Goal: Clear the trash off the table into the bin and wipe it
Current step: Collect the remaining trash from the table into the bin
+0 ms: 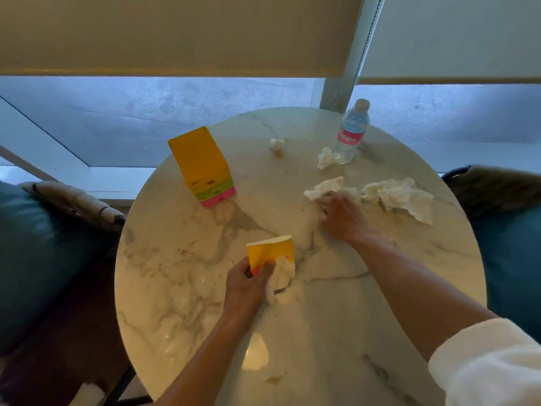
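Gripping yellow cup (pixel 270 250) and tissue (pixel 282 272): left hand (pixel 244 284) | right hand (pixel 341 215) grasps napkin (pixel 325 187)

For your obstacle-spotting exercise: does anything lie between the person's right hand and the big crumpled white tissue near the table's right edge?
Nothing visible does. The right hand grips a smaller crumpled white tissue; the big crumpled white tissue lies just to its right, with only bare round marble table between them.
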A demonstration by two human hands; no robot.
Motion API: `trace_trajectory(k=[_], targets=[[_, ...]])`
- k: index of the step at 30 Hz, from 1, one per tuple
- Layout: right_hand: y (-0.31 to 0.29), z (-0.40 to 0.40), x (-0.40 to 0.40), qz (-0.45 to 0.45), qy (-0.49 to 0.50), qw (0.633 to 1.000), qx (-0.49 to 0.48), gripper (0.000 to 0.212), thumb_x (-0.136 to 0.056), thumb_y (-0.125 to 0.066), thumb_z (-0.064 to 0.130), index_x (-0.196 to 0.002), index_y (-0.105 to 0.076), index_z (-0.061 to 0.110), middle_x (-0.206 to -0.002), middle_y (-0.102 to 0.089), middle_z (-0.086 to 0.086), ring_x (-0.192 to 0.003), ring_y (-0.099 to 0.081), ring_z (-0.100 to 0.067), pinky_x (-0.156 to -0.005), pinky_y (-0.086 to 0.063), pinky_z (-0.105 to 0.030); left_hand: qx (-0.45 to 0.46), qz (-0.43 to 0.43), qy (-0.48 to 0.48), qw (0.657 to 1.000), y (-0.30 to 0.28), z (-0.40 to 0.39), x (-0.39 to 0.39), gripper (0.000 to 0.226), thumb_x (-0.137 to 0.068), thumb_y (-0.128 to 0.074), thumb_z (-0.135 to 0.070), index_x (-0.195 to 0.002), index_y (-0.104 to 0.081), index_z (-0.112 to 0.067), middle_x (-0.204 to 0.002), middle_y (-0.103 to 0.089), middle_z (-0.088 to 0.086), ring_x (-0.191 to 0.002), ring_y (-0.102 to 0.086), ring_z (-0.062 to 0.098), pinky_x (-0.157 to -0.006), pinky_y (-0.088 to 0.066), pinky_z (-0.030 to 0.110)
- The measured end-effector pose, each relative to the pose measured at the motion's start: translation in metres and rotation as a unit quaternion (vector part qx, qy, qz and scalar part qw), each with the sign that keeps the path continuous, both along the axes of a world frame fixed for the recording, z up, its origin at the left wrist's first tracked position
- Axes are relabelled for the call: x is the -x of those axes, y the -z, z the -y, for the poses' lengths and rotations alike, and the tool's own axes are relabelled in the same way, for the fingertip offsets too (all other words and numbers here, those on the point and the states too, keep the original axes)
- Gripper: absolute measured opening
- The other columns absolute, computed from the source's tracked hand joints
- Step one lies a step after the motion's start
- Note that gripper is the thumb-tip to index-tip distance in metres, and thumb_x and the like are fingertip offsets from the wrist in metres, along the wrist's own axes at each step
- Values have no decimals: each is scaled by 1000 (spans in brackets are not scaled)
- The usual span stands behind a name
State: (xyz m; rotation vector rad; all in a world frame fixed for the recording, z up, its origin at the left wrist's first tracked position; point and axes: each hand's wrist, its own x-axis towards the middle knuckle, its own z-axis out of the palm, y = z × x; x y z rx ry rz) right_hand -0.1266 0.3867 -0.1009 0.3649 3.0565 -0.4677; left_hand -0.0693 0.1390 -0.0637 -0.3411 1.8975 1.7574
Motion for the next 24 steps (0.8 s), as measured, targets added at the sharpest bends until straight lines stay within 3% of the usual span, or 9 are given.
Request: trace_trajectory(k=[3,6,8,11,16,21,24], targets=[[-10,21,-41,-138,64,975,162,20,-83,-62,4,-97,-75,7,-96,-71,-6,-88,-64,-20,-78,-47,-24,7,13,-8,1000,-3,-1,-10,12,-92,-61,-9,-93,-67,1,-90,-68,30,-78,-69,42,-59,-58,44],[-26,35,-93,-167,155,928,296,16,-86,-64,6,-92,-75,16,-84,-67,7,-72,-59,0,-68,-40,-5,22,6,4,1000,-12,-4,-26,12,-92,-60,-9,-93,-68,0,-86,-70,24,-75,-70,37,-57,-59,41],[-34,39,-134,-154,209,893,368,20,-86,-65,9,-89,-72,28,-80,-68,8,-69,-59,0,-67,-46,-11,35,-1,16,999,-15,-3,-44,11,-92,-60,-11,-91,-69,-4,-81,-73,13,-72,-71,26,-56,-57,34],[-51,42,-201,-156,263,834,459,27,-85,-67,5,-85,-69,32,-75,-68,3,-63,-61,-5,-62,-51,-19,83,-12,54,995,-14,0,-78,9,-90,-65,-18,-84,-72,-15,-80,-74,6,-78,-70,24,-71,-56,39],[-56,44,-320,-138,329,782,511,22,-86,-68,5,-90,-70,26,-82,-67,2,-65,-62,0,-65,-52,-17,76,2,110,991,-20,0,-156,7,-89,-66,-20,-85,-70,-18,-75,-74,0,-71,-70,15,-67,-56,32],[-29,45,-432,-108,394,755,514,15,-88,-66,7,-95,-71,20,-83,-71,3,-73,-66,-3,-71,-55,-21,69,5,182,981,-12,-5,-241,11,-90,-64,-15,-87,-73,-9,-80,-74,9,-75,-67,22,-72,-52,40],[0,46,-490,-73,433,730,524,14,-90,-63,8,-95,-70,18,-81,-72,-3,-70,-69,-10,-66,-56,-22,69,2,220,973,-3,-9,-286,9,-90,-63,-13,-91,-72,-9,-80,-73,6,-74,-67,19,-67,-52,32]])
